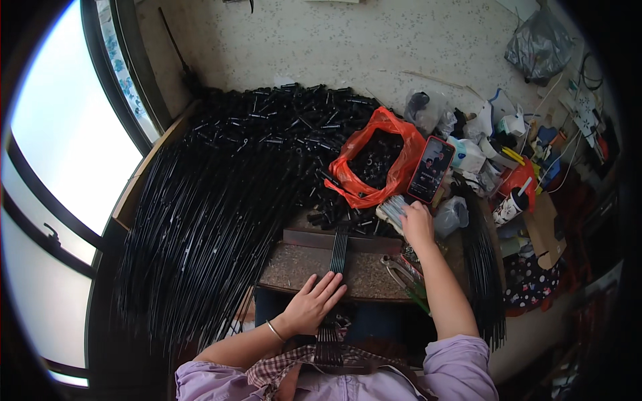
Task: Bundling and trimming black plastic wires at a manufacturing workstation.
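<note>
My left hand [315, 304] lies flat, fingers stretched out, across a row of thin black rods [339, 252]. These rods lie side by side over the table edge, their far ends at a long metal bar [374, 242]. My right hand [417, 224] reaches to a small bundle of thin grey sticks [393, 208]. Its fingers are bent together at the bundle; what they pinch is too small to make out. Just beyond is an open red plastic bag [414, 148] with small dark parts inside. Pliers with green handles [406, 281] lie below my right forearm.
A large heap of long black rods [200, 220] covers the left side, hanging over the edge. A phone [431, 170] leans beside the red bag. More black rods [480, 267] hang at the right, near a patterned cup [509, 207] and clutter. Windows [60, 113] stand at left.
</note>
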The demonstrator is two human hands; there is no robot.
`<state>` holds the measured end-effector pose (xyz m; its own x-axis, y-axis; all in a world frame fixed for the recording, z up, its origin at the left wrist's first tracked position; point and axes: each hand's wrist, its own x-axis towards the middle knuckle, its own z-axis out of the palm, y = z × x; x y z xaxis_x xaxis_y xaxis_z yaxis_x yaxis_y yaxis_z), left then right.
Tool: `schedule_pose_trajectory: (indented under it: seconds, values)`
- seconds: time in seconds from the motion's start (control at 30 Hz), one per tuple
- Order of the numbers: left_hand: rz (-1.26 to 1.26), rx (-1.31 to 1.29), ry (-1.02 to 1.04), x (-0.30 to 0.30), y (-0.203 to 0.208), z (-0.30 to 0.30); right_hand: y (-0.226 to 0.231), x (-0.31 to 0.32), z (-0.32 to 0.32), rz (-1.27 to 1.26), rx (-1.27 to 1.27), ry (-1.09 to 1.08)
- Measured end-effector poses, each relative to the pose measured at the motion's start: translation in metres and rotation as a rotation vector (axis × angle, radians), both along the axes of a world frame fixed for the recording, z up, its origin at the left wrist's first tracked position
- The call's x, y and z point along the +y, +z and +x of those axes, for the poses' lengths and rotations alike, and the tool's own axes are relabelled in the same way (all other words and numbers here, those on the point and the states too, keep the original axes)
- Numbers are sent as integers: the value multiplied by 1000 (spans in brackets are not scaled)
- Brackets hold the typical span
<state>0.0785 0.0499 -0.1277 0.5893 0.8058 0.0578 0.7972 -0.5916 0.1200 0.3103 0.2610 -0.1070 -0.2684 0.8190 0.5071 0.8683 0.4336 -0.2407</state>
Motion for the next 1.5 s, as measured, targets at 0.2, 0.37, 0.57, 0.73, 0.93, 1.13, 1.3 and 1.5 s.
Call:
schedule_pose_trajectory:
  seconds: [0.2, 0.37, 0.57, 0.73, 0.93, 1.13, 1.3, 1.5]
  values:
    - [22, -71, 46, -2, -5, -3, -26, 7, 11, -17, -60, 88]
    - [25, -72, 58, 3, -9, -1, -14, 14, 12, -84, -47, 121]
    - [-40, -88, 53, 5, -5, -1, -14, 18, 12, -47, -84, 103]
    - [-114, -160, 62, 6, 0, -4, -6, -6, -22, -199, 233, 449]
    - [-126, -156, 41, 10, 2, -3, -24, -25, -50, -311, 142, 587]
    - [-135, -175, 49, 9, 1, -3, -24, -26, -55, -324, 162, 542]
    - [-145, -177, 49, 9, 1, -4, -24, -26, -56, -333, 192, 574]
    - [-129, -174, 42, 9, 0, -5, -21, -29, -59, -317, 191, 564]
